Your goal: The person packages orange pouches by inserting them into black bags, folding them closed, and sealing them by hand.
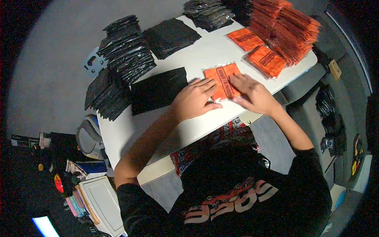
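Neither hand is clenching: the left hand [196,98] is lying open with its fingers on the left side of an orange packet [223,82], and the right hand [256,94] is lying open on its right side. The packet is lying flat on the white table [215,46], between a black sheet [158,91] and an orange pile [286,29] farther back.

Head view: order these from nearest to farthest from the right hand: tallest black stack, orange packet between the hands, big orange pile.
1. Orange packet, touched by the right hand.
2. Big orange pile, table's far right corner.
3. Tallest black stack, table's left side.
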### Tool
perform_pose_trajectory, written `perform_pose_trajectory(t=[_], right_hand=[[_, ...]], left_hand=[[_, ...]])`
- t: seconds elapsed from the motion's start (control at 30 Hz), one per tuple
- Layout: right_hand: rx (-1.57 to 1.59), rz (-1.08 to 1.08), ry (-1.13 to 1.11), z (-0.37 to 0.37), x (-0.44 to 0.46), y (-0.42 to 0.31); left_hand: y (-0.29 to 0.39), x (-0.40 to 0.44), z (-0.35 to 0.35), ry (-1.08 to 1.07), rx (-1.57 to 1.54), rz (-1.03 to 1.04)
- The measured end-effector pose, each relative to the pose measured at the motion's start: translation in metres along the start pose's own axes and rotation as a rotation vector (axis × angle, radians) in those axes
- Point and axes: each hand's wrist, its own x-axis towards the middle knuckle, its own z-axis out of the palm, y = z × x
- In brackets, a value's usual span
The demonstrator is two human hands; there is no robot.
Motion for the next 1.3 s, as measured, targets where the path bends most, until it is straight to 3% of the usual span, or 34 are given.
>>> perform_pose_trajectory(t=[0.03,0.17,0.37,0.43,0.47,0.57,0.63,0.67,0.7,0.77,0.97,1.0,1.07,1.1,1.17,1.23,1.3], right_hand=[[-0.15,-0.052,-0.064,-0.002,-0.009,-0.005],[-0.247,-0.104,-0.152,-0.011,-0.036,-0.027],[-0.089,-0.186,0.001,-0.005,-0.064,-0.014],[0.14,-0.06,0.026,-0.006,-0.063,-0.017],[0.23,0.024,0.053,-0.008,-0.06,-0.021],[0.158,-0.019,0.146,-0.021,-0.044,-0.029],[0.157,-0.054,0.155,-0.024,-0.037,-0.02],[0.25,0.112,0.056,-0.027,-0.034,-0.018],[0.342,0.278,-0.042,-0.029,-0.031,-0.015],[0.285,0.299,-0.026,-0.031,-0.022,-0.009],[0.235,0.468,-0.048,-0.042,0.001,-0.016],[0.236,0.464,-0.051,-0.038,0.002,-0.011],[0.122,-0.026,0.218,-0.023,0.002,0.009],[0.122,-0.027,0.217,-0.022,0.003,0.015],[0.36,0.055,-0.042,-0.02,0.004,0.026],[0.276,-0.048,0.024,-0.019,0.006,0.028],[0.588,0.417,-0.097,-0.022,0.004,0.025]], left_hand=[[-0.001,-0.003,0.0,-0.034,0.063,0.053],[0.023,-0.009,-0.009,-0.171,0.173,0.13],[0.053,-0.018,0.003,0.055,0.01,0.119],[0.054,-0.016,0.003,0.054,-0.229,-0.098],[0.053,-0.013,0.001,0.055,-0.228,-0.098],[0.043,0.001,-0.009,0.072,-0.314,-0.204],[0.038,0.013,-0.015,-0.028,-0.435,-0.282],[0.036,0.016,-0.012,0.028,-0.534,-0.297],[0.03,0.019,-0.008,0.026,-0.533,-0.294],[0.014,0.021,0.004,0.148,-0.076,-0.231],[-0.011,0.019,0.011,0.037,-0.139,-0.23],[-0.009,0.018,0.011,0.044,-0.17,-0.235],[-0.013,0.019,0.012,0.03,-0.335,-0.28],[-0.011,0.02,0.011,0.015,-0.502,-0.317],[-0.008,0.019,0.008,-0.01,-0.617,-0.358],[-0.008,0.016,0.007,-0.031,-0.73,-0.402],[-0.011,0.013,0.005,0.116,-0.969,-0.359]])
